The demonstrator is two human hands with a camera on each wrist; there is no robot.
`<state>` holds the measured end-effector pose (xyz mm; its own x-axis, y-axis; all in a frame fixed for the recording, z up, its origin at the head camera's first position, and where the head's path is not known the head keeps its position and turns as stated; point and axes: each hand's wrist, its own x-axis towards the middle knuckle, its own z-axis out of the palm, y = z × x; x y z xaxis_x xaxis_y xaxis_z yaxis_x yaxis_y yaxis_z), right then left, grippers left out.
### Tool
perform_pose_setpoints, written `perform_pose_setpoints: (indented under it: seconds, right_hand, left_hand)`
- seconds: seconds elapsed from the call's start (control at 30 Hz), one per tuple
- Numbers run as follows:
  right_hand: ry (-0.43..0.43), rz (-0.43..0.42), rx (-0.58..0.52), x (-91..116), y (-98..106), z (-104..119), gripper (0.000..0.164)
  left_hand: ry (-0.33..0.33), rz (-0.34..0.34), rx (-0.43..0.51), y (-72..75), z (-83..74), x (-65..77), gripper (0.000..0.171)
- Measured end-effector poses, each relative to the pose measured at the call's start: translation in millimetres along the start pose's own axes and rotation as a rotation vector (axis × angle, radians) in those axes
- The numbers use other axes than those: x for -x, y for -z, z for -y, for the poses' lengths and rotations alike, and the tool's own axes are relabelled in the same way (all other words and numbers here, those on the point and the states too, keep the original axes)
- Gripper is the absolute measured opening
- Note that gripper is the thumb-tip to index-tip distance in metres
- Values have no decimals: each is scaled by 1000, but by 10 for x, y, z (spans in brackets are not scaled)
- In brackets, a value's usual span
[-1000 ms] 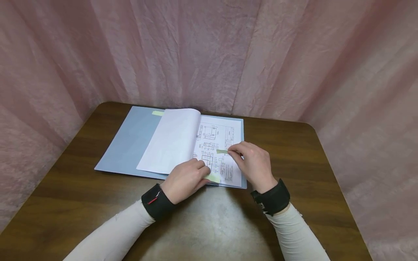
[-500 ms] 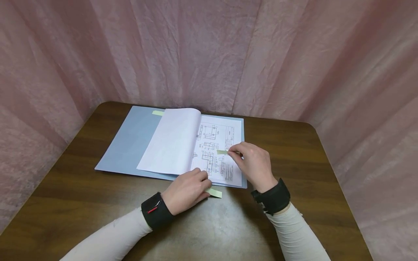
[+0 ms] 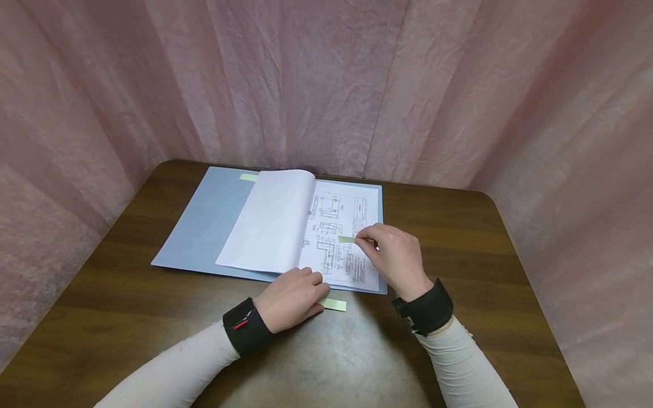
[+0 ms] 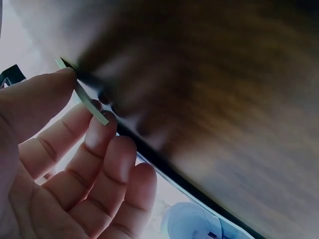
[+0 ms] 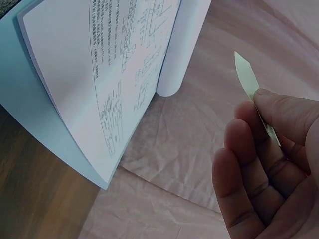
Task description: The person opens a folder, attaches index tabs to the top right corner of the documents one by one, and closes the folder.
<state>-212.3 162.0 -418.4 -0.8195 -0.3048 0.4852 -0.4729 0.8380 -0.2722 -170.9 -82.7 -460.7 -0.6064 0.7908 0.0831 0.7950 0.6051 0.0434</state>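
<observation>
My left hand [image 3: 293,299] pinches a pale green paper strip [image 3: 334,305] just off the near edge of a light blue folder [image 3: 200,226]. In the left wrist view the strip [image 4: 89,104] sits between thumb and fingers. Above the right-hand page, my right hand [image 3: 395,255] holds a second pale green strip [image 3: 346,239] between thumb and index finger; the right wrist view shows this strip [image 5: 244,72] standing out past the thumb. The folder lies open, with a page [image 3: 270,221] curled over to the left and a technical drawing [image 3: 336,221] on the page below.
A third pale green strip [image 3: 249,177] lies at the folder's top left, partly under the turned page. The folder rests on a dark brown wooden table [image 3: 444,226]. Pink curtains [image 3: 326,85] hang close behind and along both sides.
My left hand has drawn its strip from the folder's near edge toward me, over the bare table. The right hand with its strip has hardly moved.
</observation>
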Motion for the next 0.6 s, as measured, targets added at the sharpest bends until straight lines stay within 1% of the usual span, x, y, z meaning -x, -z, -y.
perform_pose_setpoints:
  seconds: [0.13, 0.23, 0.37, 0.5, 0.6]
  right_hand:
    - [1, 2, 5, -4, 5, 0, 8]
    - [-2, 5, 3, -8, 6, 0, 9]
    - [-11, 15, 9, -11, 0, -1, 9]
    - [-14, 17, 21, -6, -10, -8, 8]
    - [-12, 17, 23, 1, -16, -15, 8]
  left_hand:
    - [6, 20, 26, 13, 13, -18, 23]
    - [7, 17, 41, 36, 20, -40, 22]
    - [15, -30, 32, 97, 31, -105, 20]
    - [41, -86, 15, 152, 57, -212, 22]
    - [67, -94, 4, 159, 82, -294, 28]
